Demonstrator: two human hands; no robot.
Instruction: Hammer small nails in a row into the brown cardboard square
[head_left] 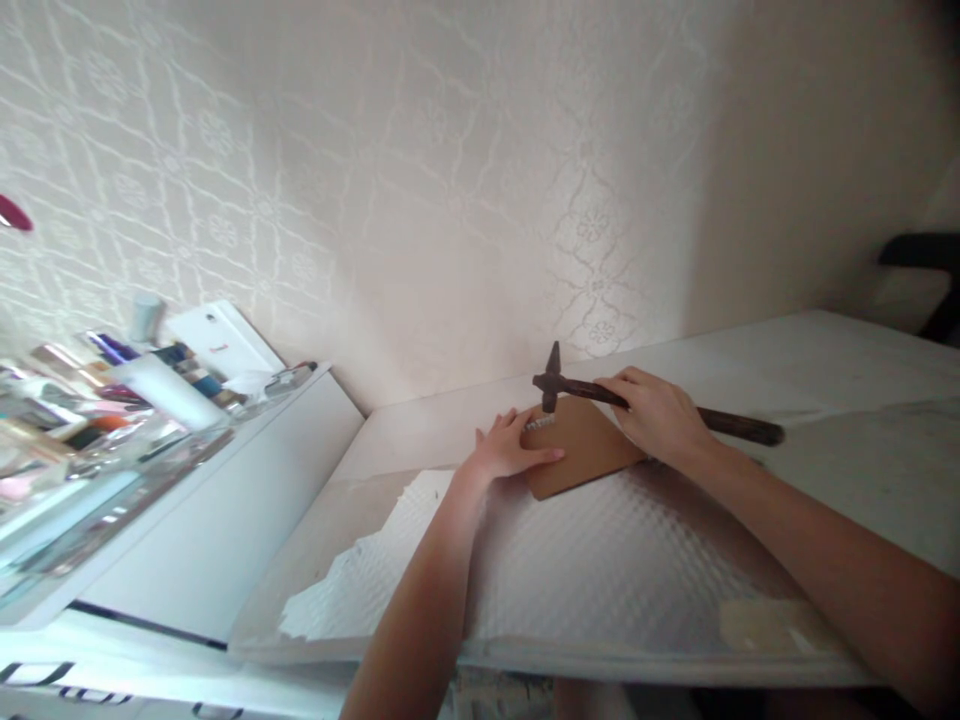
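Observation:
My right hand [660, 410] is closed around the dark wooden handle of a hammer [739, 425]. The hammer's dark metal head is just above the far left part of a flat brown board [581, 450]. My left hand [510, 445] lies at the board's left edge, thumb stretched over its surface and the other fingers spread towards the wall. Between that hand and the hammer head runs a short row of small whitish pieces [540, 423], too small to name. Whether the hammer touches them I cannot tell.
Under the board, a pale quilted sheet [600, 570] covers part of the white table [780, 365]. To the left stands a white cabinet [247, 480], its top crowded with bottles, tubes and a white box [225, 338]. A patterned wall rises behind; a dark object [922, 250] is at far right.

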